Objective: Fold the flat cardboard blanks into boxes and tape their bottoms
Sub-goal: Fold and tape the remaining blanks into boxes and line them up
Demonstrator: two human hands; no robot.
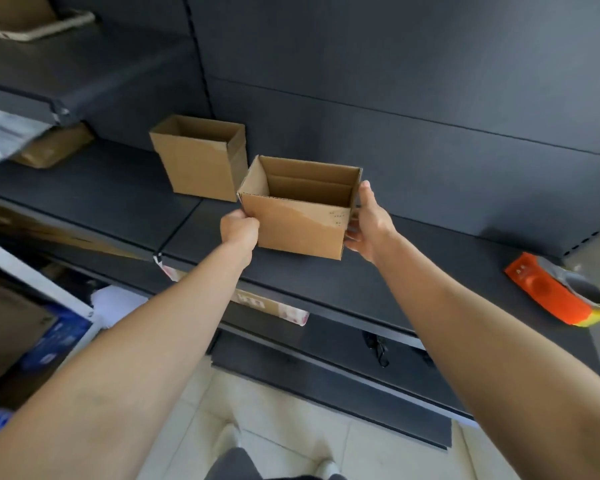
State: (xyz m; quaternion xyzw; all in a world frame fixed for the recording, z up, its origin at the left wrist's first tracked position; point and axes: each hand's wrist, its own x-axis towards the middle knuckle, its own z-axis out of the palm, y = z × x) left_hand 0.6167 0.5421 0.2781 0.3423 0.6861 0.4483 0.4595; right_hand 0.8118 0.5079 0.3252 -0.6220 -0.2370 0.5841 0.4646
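Head view: your left grip is clutching the near left corner of an open-topped box while your right grip is holding its right side, mid-frame over the dark shelf. A second box is standing just behind, upper left; the orange tape dispenser is lying at far right.

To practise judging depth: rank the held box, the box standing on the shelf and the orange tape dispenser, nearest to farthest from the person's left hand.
1. The held box: in the left hand grip, at its left corner.
2. The standing box: just beyond, up-left on the shelf.
3. The tape dispenser: far right on the shelf.
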